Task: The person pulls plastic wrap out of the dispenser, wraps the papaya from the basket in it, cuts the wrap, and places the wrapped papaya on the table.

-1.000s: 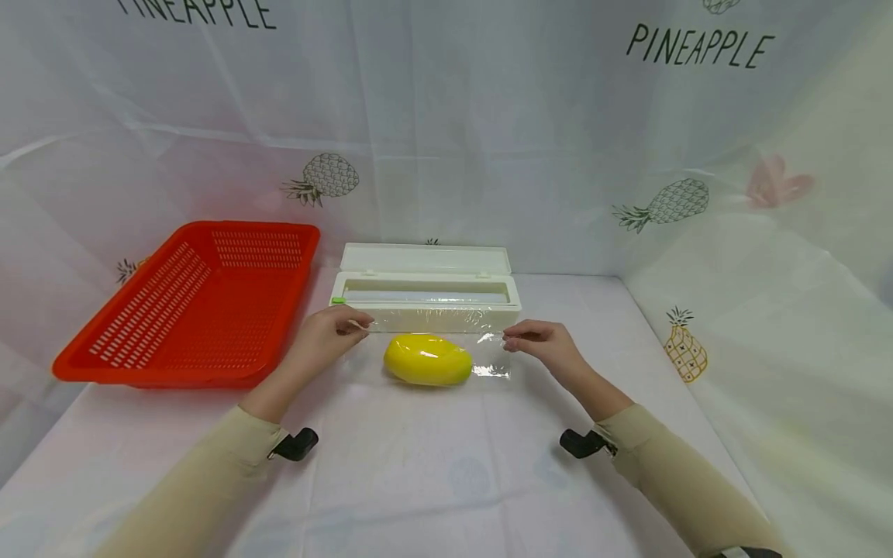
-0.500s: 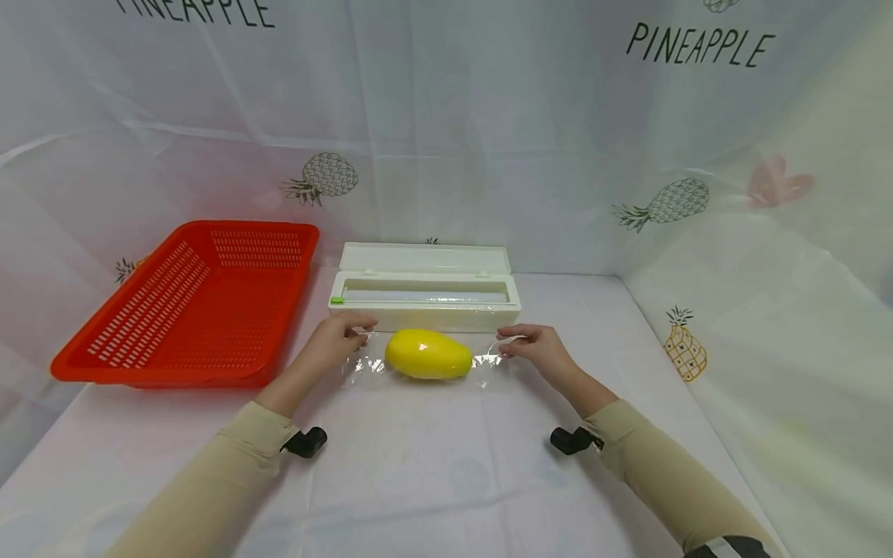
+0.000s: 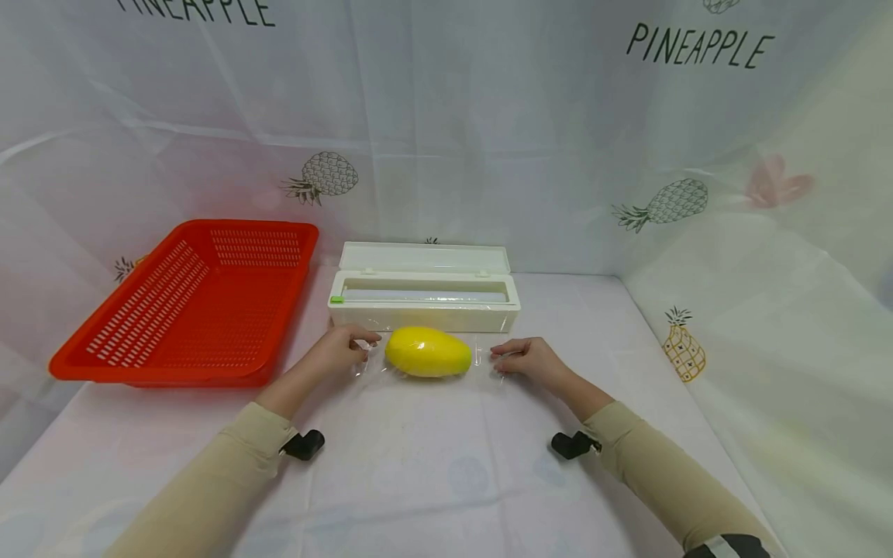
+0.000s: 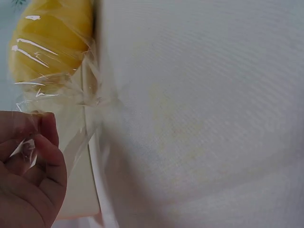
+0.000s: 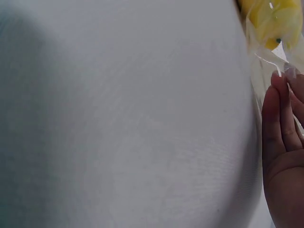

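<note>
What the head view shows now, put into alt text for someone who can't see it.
A person's left hand and right hand pinch clear film at either end of a yellow fruit. Behind it is an open white box, with a red basket to the left, on a white table before a pineapple-print curtain.

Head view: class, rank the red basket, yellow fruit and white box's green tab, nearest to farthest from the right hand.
1. Yellow fruit: just left of the right hand.
2. Green tab: white box's left end.
3. Red basket: far left.
</note>
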`<state>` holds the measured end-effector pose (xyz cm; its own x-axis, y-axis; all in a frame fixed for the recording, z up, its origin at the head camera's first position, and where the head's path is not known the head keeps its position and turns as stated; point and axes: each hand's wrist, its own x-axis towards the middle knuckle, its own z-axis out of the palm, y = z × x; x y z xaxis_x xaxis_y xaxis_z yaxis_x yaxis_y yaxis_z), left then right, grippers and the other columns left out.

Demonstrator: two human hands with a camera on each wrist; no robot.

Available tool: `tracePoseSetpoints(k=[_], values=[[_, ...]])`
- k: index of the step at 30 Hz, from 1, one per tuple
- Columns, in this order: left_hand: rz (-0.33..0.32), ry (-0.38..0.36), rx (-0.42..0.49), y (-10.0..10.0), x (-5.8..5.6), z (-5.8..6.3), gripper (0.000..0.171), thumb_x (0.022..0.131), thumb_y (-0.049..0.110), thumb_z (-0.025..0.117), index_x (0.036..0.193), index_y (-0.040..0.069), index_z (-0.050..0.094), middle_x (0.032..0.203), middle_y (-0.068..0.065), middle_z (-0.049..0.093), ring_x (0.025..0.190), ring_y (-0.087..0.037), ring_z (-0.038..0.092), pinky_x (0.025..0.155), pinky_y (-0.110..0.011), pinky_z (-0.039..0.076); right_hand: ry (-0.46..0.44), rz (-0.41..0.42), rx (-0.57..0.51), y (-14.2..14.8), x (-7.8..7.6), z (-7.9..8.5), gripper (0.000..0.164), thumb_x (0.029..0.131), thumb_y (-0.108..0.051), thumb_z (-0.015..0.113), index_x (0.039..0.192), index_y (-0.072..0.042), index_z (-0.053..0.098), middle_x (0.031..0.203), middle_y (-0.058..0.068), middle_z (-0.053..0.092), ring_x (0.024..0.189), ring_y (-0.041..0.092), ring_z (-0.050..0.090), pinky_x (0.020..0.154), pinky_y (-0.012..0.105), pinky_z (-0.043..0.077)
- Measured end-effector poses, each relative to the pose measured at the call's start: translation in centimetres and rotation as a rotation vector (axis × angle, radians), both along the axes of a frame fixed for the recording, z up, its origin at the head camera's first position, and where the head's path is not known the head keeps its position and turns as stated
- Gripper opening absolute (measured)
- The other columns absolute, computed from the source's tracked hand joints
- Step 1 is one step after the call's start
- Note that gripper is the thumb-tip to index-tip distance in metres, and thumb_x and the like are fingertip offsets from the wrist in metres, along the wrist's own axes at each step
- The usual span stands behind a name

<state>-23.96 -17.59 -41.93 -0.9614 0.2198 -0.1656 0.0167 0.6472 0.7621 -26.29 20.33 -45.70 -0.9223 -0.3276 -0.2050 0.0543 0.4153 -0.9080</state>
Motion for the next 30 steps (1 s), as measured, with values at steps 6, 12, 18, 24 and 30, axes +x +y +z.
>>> tracePoseSetpoints(k=[6,12,18,24,30], values=[[-0.065,0.065,0.03,-0.7,0.4,-0.3,0.034,0.086,-0.006,0.061,0.119,-0.001,0.068,0.112,-0.015,0.067,0.08,-0.023,0.058,0.064,-0.028,0.051,0.067,0.122,0.083,-0.1,0.2,0.0,0.031,0.082,-0.008,0.078,0.112,-0.002,0.072,0.095,0.005,0.072,0.076,0.016,0.066,0.071,0.024,0.055],[-0.073,0.081,0.041,-1.6,1.0,-0.5,0.027,0.093,0.006,0.06,0.117,-0.003,0.068,0.103,-0.015,0.069,0.085,-0.025,0.06,0.069,-0.032,0.051,0.131,0.164,0.15,0.3,0.5,0.2,0.028,0.085,-0.015,0.076,0.111,-0.004,0.073,0.098,0.002,0.07,0.082,0.016,0.061,0.074,0.024,0.053],[-0.014,0.175,-0.013,-1.8,2.0,0.4,0.031,0.097,0.022,0.061,0.124,0.007,0.066,0.12,-0.014,0.065,0.111,-0.035,0.058,0.091,-0.049,0.048,0.219,0.093,0.192,0.8,0.9,1.1,0.028,0.088,-0.024,0.074,0.112,-0.009,0.074,0.098,0.004,0.063,0.08,0.02,0.055,0.068,0.028,0.047],[-0.057,0.363,-0.069,0.2,2.7,2.4,0.034,0.093,0.019,0.065,0.124,0.005,0.065,0.126,-0.014,0.061,0.123,-0.035,0.05,0.104,-0.055,0.037,0.393,0.05,0.148,-0.7,1.6,3.0,0.035,0.084,-0.019,0.078,0.114,-0.002,0.071,0.102,0.016,0.059,0.085,0.024,0.05,0.07,0.027,0.043],[-0.179,0.462,-0.2,3.4,3.2,3.0,0.037,0.092,0.022,0.069,0.126,0.007,0.065,0.127,-0.01,0.061,0.123,-0.031,0.051,0.105,-0.049,0.039,0.459,0.107,0.047,-3.5,1.9,4.1,0.041,0.082,-0.012,0.08,0.118,0.001,0.066,0.11,0.017,0.061,0.098,0.033,0.056,0.087,0.042,0.049]])
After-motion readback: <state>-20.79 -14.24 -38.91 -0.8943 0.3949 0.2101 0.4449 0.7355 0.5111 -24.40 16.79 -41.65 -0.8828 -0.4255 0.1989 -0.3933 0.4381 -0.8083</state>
